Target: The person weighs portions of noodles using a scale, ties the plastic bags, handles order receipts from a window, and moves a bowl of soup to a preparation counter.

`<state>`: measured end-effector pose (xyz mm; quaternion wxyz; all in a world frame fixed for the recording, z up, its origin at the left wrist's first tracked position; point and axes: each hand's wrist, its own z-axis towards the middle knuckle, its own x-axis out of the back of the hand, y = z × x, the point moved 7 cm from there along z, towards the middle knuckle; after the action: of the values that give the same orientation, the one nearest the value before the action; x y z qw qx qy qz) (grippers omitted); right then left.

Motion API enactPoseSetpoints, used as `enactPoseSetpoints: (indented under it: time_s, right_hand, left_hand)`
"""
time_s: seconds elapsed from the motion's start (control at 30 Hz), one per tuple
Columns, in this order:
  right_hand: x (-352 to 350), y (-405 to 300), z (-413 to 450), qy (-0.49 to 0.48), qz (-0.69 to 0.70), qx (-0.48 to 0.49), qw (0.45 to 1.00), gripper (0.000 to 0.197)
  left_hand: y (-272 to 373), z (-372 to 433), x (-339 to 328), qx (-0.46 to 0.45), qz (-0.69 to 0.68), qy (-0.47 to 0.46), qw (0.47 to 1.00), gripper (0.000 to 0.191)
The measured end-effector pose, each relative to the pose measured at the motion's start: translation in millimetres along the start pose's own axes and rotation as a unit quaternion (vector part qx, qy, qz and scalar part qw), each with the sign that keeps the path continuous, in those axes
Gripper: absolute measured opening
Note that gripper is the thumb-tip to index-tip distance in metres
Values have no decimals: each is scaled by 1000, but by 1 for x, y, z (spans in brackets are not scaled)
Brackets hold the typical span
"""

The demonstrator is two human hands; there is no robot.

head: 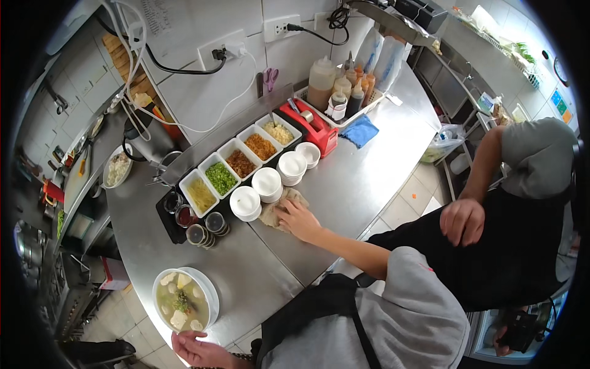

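Note:
My right hand point(299, 220) presses on a beige cloth point(273, 217) on the steel table, its fingers curled over it. Beside the cloth stand stacks of small white bowls point(266, 182). My left hand point(196, 350) is at the near edge of a white bowl of soup point(211, 295) with pale dumpling-like pieces and chopped greens; its fingertips are close to the rim, contact unclear, and it holds nothing visible. Behind the small bowls, white tubs hold chopped green onion point(221, 178), brown and orange fried bits point(260, 146), minced garlic point(278, 133) and pale yellow shreds point(201, 194).
Cups of dark sauce point(201, 235) stand left of the small bowls. A red tape dispenser point(322, 133), a blue cloth point(360, 131) and a basket of squeeze bottles point(342, 122) are farther back. A co-worker in a black apron point(511, 249) stands close at right.

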<state>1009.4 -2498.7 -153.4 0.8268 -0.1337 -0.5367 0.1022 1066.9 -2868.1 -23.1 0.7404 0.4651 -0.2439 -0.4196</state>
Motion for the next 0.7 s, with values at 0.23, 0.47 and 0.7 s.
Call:
enactPoseSetpoints:
  time_s: [0.23, 0.47, 0.7]
  right_hand:
    - [4, 28, -5, -74, 38, -62, 995, 17]
    - [85, 229, -35, 115, -40, -493, 862, 20]
    - [102, 231, -90, 211, -21, -426, 880, 19]
  left_hand:
    - [-5, -2, -82, 52, -78, -126, 988, 17]
    - [-23, -5, -105, 50, -57, -248, 966, 17]
    - [-53, -11, -120, 140, -4, -322, 936, 26]
